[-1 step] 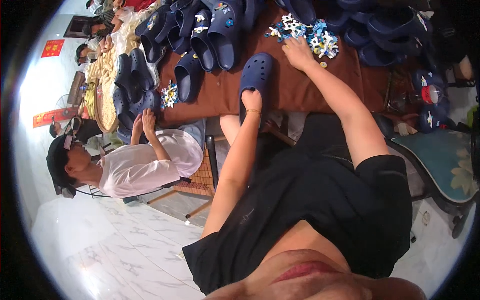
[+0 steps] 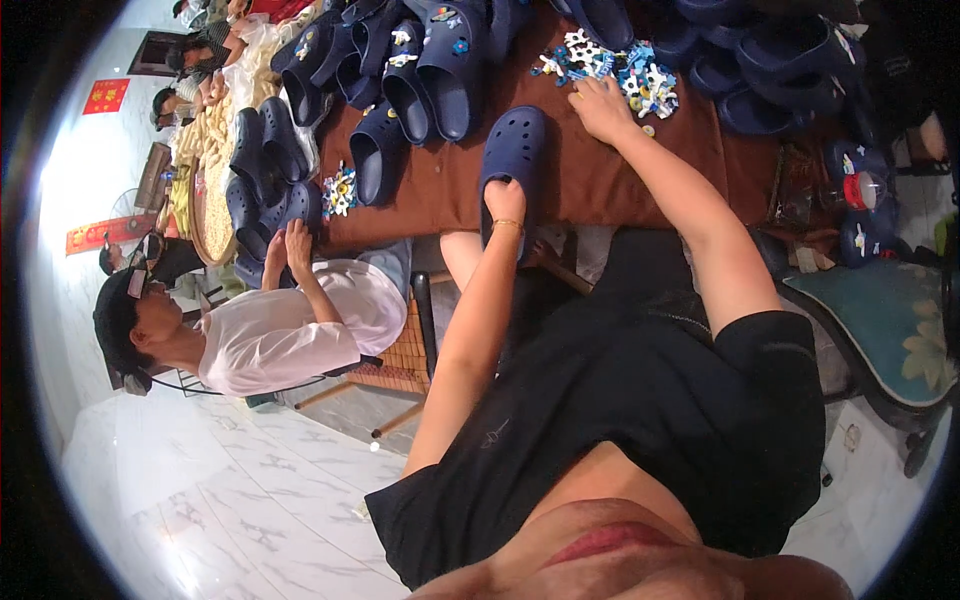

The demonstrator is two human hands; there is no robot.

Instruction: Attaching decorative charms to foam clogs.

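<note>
My left hand (image 2: pixel 506 200) is pushed into the foot opening of a navy clog (image 2: pixel 514 145), its fingers hidden inside. The clog points away from me, toe on the brown-covered table (image 2: pixel 430 200) and heel past the near edge. Its top shows several holes and no charms. Farther right, my right hand (image 2: pixel 606 115) reaches with fingers stretched to the near edge of a pile of small white, blue and yellow shoe charms (image 2: pixel 652 85). A small yellow spot shows at its fingers; I cannot tell what it is. One round charm (image 2: pixel 649 131) lies beside the wrist.
Navy clogs with charms (image 2: pixel 447 75) crowd the table's far left; more clogs (image 2: pixel 790 70) are stacked at right. A smaller charm heap (image 2: pixel 340 190) lies near a seated co-worker (image 2: pixel 280 325), whose hands are at plain clogs (image 2: pixel 262 145). A green-cushioned chair (image 2: pixel 880 325) stands at right.
My right hand has shifted slightly to the right along the edge of the charm pile. My left hand and the clog have barely moved.
</note>
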